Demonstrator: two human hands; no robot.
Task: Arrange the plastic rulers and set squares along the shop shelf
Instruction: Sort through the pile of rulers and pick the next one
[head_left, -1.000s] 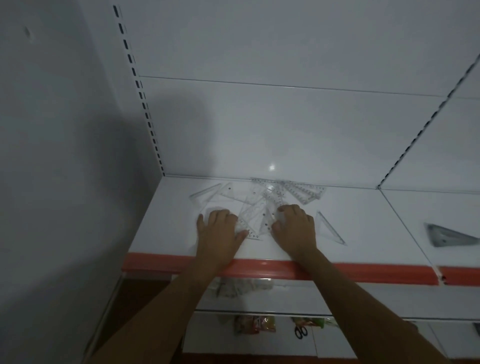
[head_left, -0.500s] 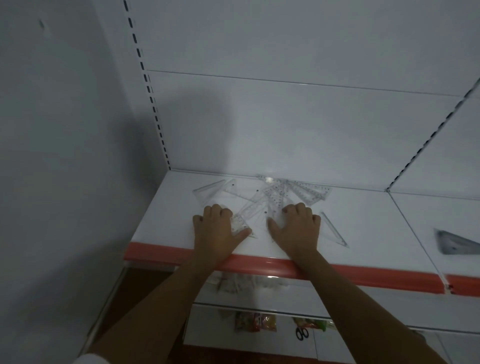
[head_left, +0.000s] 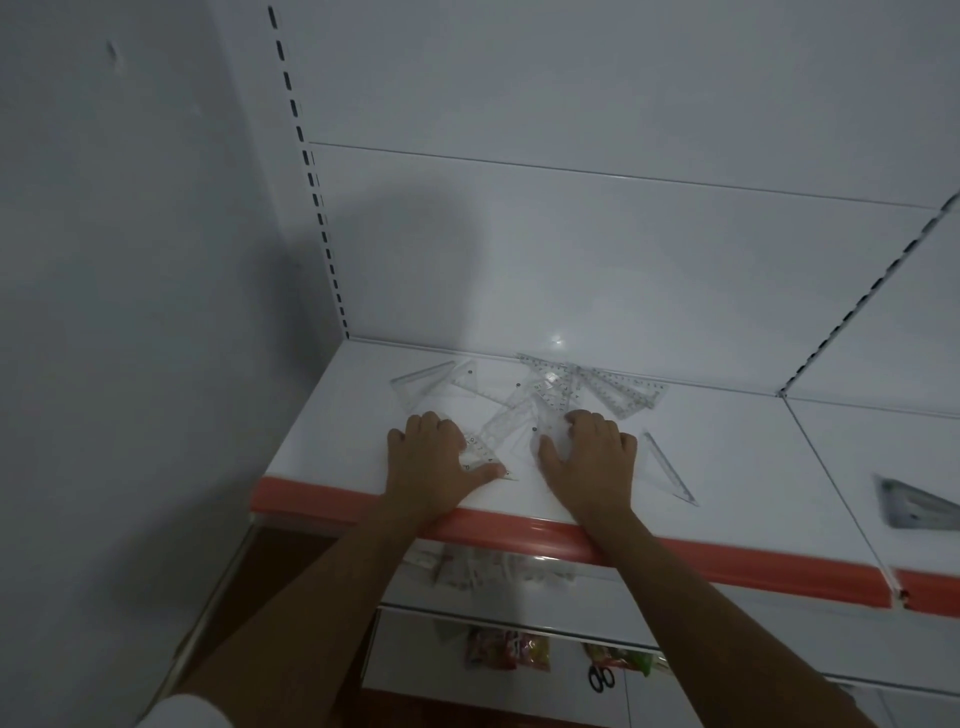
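Note:
A loose pile of clear plastic rulers and set squares (head_left: 545, 400) lies on the white shelf (head_left: 727, 447), near its back. My left hand (head_left: 431, 457) rests palm down on a small clear set square (head_left: 485, 457), fingers bent and thumb lying along its front edge. My right hand (head_left: 592, 457) presses with bent fingers on the near end of the pile, its thumb spread to the left. One clear set square (head_left: 426, 382) lies apart at the back left. Another (head_left: 670, 467) lies just right of my right hand. A long ruler (head_left: 623, 395) sticks out at the back right.
The shelf has an orange front strip (head_left: 675, 556) and a wall (head_left: 130, 312) close on its left. A grey set square (head_left: 914, 506) lies on the neighbouring shelf section to the right. Below hang packets (head_left: 506, 649) and black scissors (head_left: 601, 678).
Both hands have slid a little toward the shelf's front edge, dragging the near pieces with them, and their fingers are more bent. The camera has shifted slightly.

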